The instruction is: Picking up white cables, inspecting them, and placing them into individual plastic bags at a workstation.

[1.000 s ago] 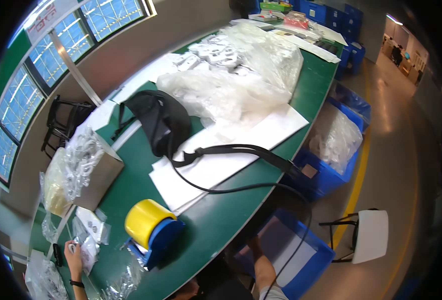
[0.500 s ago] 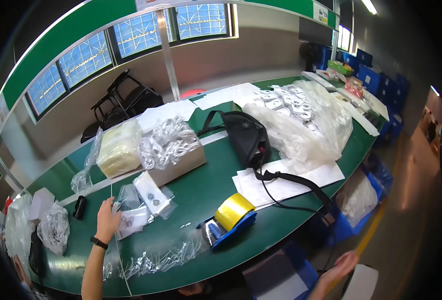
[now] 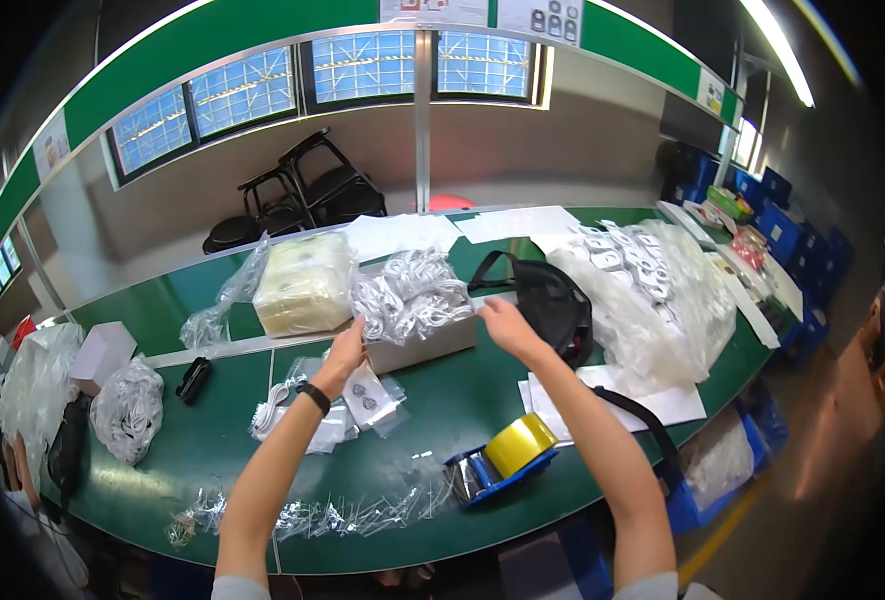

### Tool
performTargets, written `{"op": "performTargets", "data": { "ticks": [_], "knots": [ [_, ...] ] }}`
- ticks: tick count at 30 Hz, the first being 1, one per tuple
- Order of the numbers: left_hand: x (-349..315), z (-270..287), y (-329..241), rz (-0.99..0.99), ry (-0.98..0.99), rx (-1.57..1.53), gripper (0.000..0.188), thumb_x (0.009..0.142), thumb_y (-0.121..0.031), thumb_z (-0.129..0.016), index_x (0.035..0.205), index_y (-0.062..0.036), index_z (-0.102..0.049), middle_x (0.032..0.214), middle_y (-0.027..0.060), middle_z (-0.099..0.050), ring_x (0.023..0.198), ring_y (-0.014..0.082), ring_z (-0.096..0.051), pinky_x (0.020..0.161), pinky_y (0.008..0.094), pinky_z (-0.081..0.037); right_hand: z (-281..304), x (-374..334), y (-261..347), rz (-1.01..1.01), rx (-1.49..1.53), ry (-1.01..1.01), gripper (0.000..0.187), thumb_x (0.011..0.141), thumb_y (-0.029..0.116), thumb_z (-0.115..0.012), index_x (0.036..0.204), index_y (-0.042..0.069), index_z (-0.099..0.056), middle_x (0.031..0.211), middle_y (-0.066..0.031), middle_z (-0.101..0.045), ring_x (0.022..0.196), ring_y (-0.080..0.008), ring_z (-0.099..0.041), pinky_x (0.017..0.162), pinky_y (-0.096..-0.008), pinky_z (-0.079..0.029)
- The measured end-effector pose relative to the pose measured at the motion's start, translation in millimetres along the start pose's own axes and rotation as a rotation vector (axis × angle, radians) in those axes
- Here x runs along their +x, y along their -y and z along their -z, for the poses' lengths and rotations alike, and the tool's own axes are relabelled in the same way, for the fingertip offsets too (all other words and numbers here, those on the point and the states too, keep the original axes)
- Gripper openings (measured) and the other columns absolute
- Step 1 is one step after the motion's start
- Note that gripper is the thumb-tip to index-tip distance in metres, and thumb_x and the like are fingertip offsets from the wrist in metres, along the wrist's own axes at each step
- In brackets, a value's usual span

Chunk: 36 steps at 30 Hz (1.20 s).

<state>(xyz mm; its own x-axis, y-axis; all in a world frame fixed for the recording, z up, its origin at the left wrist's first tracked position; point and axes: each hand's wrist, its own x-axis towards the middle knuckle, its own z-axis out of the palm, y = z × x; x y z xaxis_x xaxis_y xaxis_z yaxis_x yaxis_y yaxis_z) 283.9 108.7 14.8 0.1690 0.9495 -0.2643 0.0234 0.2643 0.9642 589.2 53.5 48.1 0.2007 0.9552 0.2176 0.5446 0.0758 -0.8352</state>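
Note:
A shallow cardboard box (image 3: 427,350) piled with coiled white cables (image 3: 412,290) stands on the green table. My left hand (image 3: 343,356), with a dark band at the wrist, is closed at the box's left end, its fingertips partly hidden against the cables. At the opposite end my right hand (image 3: 507,325) is closed on the box's upper corner. Clear bags with printed white cards (image 3: 370,398) lie just in front of the box. A bundled white cable (image 3: 268,415) rests left of them.
A yellow tape roll in a blue dispenser (image 3: 502,458) stands nearer the front edge, beside scattered thin twist ties (image 3: 342,515). Behind the box are a plastic-wrapped block (image 3: 304,285) and a black bag (image 3: 552,305). A large clear bag of white parts (image 3: 652,290) lies right.
The view has swung left. My left hand has moved from beside the clear bags to the box's left end. My right hand has come in from the lower right to its right end.

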Motion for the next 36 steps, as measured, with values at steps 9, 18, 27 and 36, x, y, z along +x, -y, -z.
{"op": "performTargets", "data": {
  "ticks": [9,18,27,36],
  "knots": [
    [29.4,-2.2,25.0,-0.176,0.013,-0.125,0.064,0.102,-0.045,-0.040,0.141,0.0060,-0.042,0.145,0.0131,-0.047,0.132,0.0207,-0.043,0.110,0.0299,-0.027,-34.1,15.4,-9.8,-0.309,0.380,0.248,0.050,0.093,0.040,-0.047,0.121,0.001,-0.059,0.119,-0.0126,-0.063,0.109,-0.0259,-0.057,0.097,-0.0370,-0.040],
    [25.3,-19.5,8.2,-0.183,-0.027,-0.285,0.055,0.101,-0.040,-0.041,0.136,0.0018,-0.048,0.141,0.0089,-0.050,0.129,0.0205,-0.043,0.111,0.0332,-0.027,-10.4,17.3,28.0,-0.478,0.613,0.428,0.043,0.086,0.036,-0.059,0.119,0.010,-0.054,0.107,-0.0115,-0.057,0.095,-0.0241,-0.054,0.085,-0.0370,-0.043],
    [33.4,-12.4,4.0,-0.252,0.041,-0.375,0.046,0.102,-0.031,-0.043,0.133,0.0034,-0.051,0.133,0.0095,-0.055,0.123,0.0193,-0.048,0.107,0.0314,-0.033,-12.8,35.7,46.8,-0.430,0.747,0.488,0.026,0.087,0.033,-0.048,0.092,0.009,-0.056,0.089,-0.0042,-0.059,0.085,-0.0167,-0.055,0.077,-0.0313,-0.043],
    [-62.9,-44.5,-90.6,-0.381,0.015,-0.444,0.046,0.103,-0.026,-0.045,0.136,0.0050,-0.045,0.135,0.0109,-0.053,0.123,0.0198,-0.048,0.107,0.0316,-0.033,64.3,8.7,77.0,-0.315,0.707,0.511,0.027,0.082,0.031,-0.054,0.097,0.009,-0.060,0.096,-0.0064,-0.065,0.094,-0.0190,-0.061,0.089,-0.0368,-0.048]
  ]
}}
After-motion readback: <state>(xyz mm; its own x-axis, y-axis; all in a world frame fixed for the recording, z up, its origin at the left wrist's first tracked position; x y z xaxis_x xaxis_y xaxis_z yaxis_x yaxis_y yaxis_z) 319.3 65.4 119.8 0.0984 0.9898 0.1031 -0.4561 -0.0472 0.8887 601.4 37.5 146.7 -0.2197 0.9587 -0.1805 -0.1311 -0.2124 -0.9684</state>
